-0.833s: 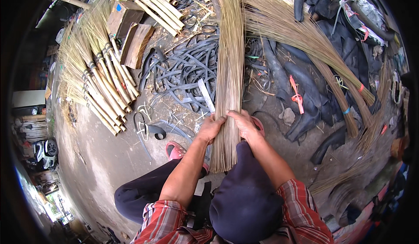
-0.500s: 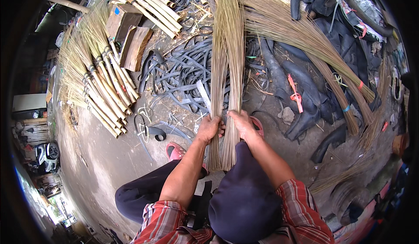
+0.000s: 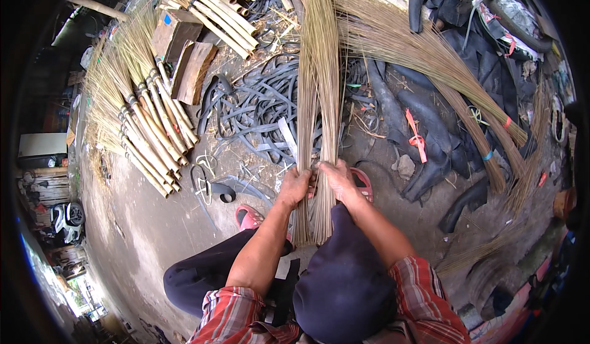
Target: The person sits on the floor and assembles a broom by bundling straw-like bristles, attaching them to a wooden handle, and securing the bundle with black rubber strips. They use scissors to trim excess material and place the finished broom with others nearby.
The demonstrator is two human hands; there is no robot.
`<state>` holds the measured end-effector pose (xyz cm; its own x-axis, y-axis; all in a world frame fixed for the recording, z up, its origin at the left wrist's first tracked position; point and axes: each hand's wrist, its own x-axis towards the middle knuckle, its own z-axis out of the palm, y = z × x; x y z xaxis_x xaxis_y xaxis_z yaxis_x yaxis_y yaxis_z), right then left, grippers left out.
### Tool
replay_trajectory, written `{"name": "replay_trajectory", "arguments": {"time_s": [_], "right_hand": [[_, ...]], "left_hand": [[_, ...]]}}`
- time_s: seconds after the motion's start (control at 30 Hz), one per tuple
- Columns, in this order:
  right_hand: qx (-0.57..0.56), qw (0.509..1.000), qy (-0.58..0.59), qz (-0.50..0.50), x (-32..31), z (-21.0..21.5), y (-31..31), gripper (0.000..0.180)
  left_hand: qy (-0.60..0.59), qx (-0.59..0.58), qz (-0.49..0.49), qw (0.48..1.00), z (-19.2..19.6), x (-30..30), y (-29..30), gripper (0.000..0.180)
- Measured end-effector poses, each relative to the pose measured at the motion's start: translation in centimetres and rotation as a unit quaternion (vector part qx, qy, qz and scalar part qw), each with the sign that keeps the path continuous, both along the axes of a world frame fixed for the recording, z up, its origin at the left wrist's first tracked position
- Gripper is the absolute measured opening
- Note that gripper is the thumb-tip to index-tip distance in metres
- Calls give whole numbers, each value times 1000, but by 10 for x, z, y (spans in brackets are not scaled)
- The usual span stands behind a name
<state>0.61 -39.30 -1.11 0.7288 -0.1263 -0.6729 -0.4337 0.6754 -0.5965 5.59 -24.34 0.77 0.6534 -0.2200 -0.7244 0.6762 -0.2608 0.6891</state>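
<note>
Two long bundles of thin brown broom bristles stand out before me, crossing over each other toward their far ends. Around the left bristle bundle (image 3: 305,116) my left hand (image 3: 294,186) is closed, near its lower end. My right hand (image 3: 338,179) grips the right bristle bundle (image 3: 330,110) at about the same height. Both hands sit close together, just above my raised right knee (image 3: 347,270). The cut lower ends of the bundles hang below the hands, beside that knee.
Finished brooms with pale handles (image 3: 150,132) lie at left, near wooden blocks (image 3: 193,72). Black rubber strips (image 3: 252,107) are heaped beyond my hands. More bristle bundles (image 3: 430,55) lie at right over rubber tube pieces (image 3: 430,141). My pink sandals (image 3: 249,216) are on the floor.
Both hands and the lower ends of the bundles have shifted slightly downward in view, and the hands have drawn a little closer together. Each still holds its bundle.
</note>
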Motion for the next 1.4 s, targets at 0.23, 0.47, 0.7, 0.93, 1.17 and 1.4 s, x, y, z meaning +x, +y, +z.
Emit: {"name": "replay_trajectory", "arguments": {"time_s": [0.23, 0.47, 0.7, 0.93, 1.17, 1.4], "right_hand": [[-211, 970, -117, -1, 18, 55, -13, 18], [-473, 823, -190, -252, -20, 148, -159, 18], [-541, 744, 197, -340, -183, 59, -282, 34], [-528, 705, 448, -154, -229, 35, -287, 93], [-388, 863, -318, -63, -61, 199, -168, 109], [-397, 827, -381, -115, 53, 283, -95, 17]], "left_hand": [[-160, 208, -44, 964, -1, 3, 22, 42], [-135, -11, 210, 968, 22, 41, 58, 40], [-209, -88, 245, 942, 65, 59, 47, 41], [-266, -75, 22, 961, 112, 42, -15, 41], [-196, -107, -247, 943, 152, 11, -87, 34], [-427, -192, -169, 867, 175, 23, -137, 28]]}}
